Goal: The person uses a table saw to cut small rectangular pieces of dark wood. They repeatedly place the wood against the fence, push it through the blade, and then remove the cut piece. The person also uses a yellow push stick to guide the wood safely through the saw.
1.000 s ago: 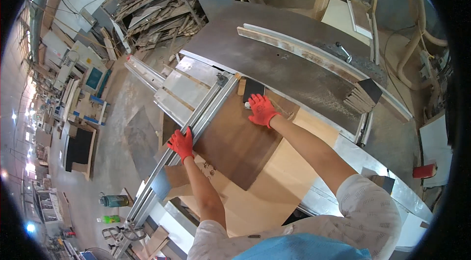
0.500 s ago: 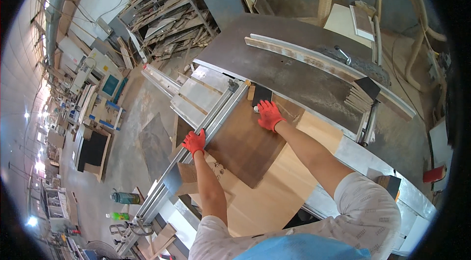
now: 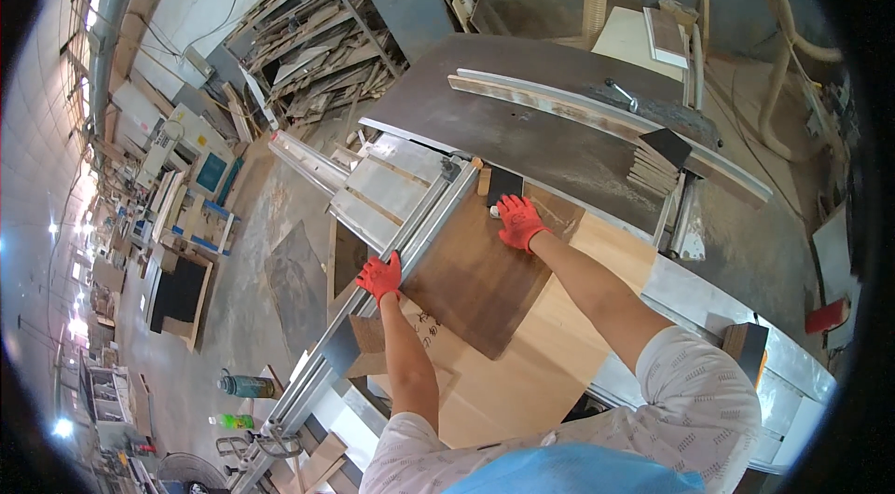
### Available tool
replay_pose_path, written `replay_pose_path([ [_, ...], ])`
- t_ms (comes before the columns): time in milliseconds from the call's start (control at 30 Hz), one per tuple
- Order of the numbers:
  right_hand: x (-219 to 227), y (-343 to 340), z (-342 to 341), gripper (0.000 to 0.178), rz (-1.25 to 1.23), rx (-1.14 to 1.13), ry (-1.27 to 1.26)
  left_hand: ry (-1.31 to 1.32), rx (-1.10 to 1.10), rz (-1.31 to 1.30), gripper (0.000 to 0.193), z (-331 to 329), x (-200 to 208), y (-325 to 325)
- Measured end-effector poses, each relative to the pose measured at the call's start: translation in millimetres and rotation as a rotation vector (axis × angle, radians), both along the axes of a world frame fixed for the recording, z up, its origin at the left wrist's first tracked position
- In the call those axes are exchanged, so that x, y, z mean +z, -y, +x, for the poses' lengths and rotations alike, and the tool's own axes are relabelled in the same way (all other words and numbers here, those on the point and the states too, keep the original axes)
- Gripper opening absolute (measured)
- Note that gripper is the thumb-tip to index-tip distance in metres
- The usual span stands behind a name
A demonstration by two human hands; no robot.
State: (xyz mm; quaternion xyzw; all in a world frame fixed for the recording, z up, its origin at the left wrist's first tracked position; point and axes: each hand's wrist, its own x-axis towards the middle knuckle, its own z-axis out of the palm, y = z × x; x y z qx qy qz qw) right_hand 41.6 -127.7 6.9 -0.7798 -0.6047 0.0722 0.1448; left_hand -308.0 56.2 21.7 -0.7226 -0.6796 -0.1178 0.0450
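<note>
My left hand [image 3: 379, 278], in a red work glove, is closed over a long aluminium rail [image 3: 424, 217] that runs along the left side of a sliding saw table. My right hand [image 3: 520, 222], gloved the same way, lies with its fingers spread on the far part of a brown board [image 3: 480, 289]. Its fingertips are beside a black block [image 3: 505, 185] and a small white piece [image 3: 495, 212]. The brown board rests on a larger pale wood sheet [image 3: 531, 354]. Whether the right fingers touch the block is hard to see.
Beyond the board spreads a dark machine table [image 3: 550, 144] with a long fence [image 3: 559, 107] and stacked strips [image 3: 654, 168]. A scrap-wood rack [image 3: 326, 56] stands far left. Bottles, one dark teal [image 3: 247, 387] and one green [image 3: 231, 421], sit near the rail's lower end.
The view has turned slightly. The rail, brown board and both hands have shifted a little to the right along the dark table's edge. Each hand keeps its place on the rail or board.
</note>
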Motion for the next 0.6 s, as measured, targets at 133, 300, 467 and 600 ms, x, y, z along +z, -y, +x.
replay_pose_path([
  [133,-4,63,18,0.072,0.123,0.040,-0.002,0.009,-0.024,0.020,0.074,25,6,39],
  [300,-17,224,-11,0.062,0.349,0.052,-0.115,0.076,0.003,0.244,0.067,23,-2,94],
  [467,-10,398,-37,0.052,0.340,-0.138,-0.123,0.526,-0.392,0.223,0.089,131,-22,182],
  [600,-3,464,-55,0.047,0.397,-0.214,-0.162,0.405,-0.445,0.027,0.101,254,-28,237],
])
